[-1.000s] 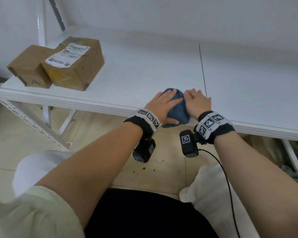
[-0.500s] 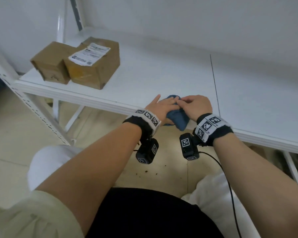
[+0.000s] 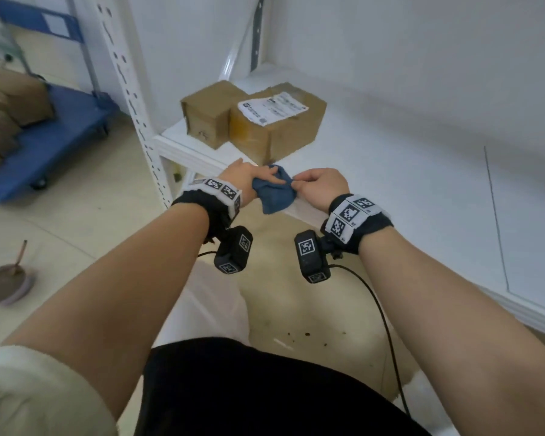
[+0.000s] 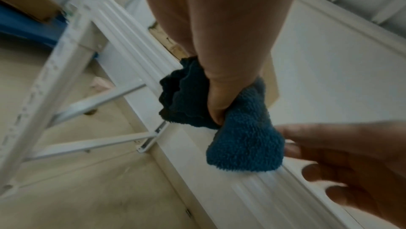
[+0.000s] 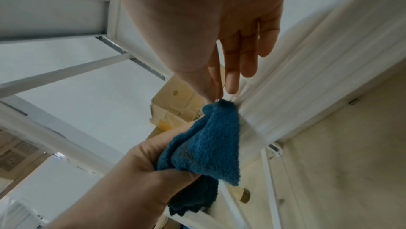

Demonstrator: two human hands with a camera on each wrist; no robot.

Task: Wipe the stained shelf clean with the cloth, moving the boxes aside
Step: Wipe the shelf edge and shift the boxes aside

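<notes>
A bunched blue cloth (image 3: 274,191) hangs over the front edge of the white shelf (image 3: 390,196). My left hand (image 3: 258,177) grips the cloth (image 4: 243,139) from the left, thumb pressed into its folds. My right hand (image 3: 296,184) pinches one corner of the cloth (image 5: 208,144) between thumb and forefinger, the other fingers (image 5: 248,59) held straight. Two brown cardboard boxes stand at the shelf's left end just behind my hands: a smaller one (image 3: 206,113) and a larger one with a white label (image 3: 280,124).
A perforated white upright (image 3: 129,89) of the rack stands left of the boxes. On the floor at left are a blue cart (image 3: 44,136) with cardboard and a bowl (image 3: 4,283). Brown crumbs (image 3: 306,335) lie on the floor below. A thin seam (image 3: 494,215) crosses the shelf at right.
Both hands have moved left along the shelf's front edge towards the boxes, lifting and bunching the cloth. The right hand went from resting on it to pinching a corner.
</notes>
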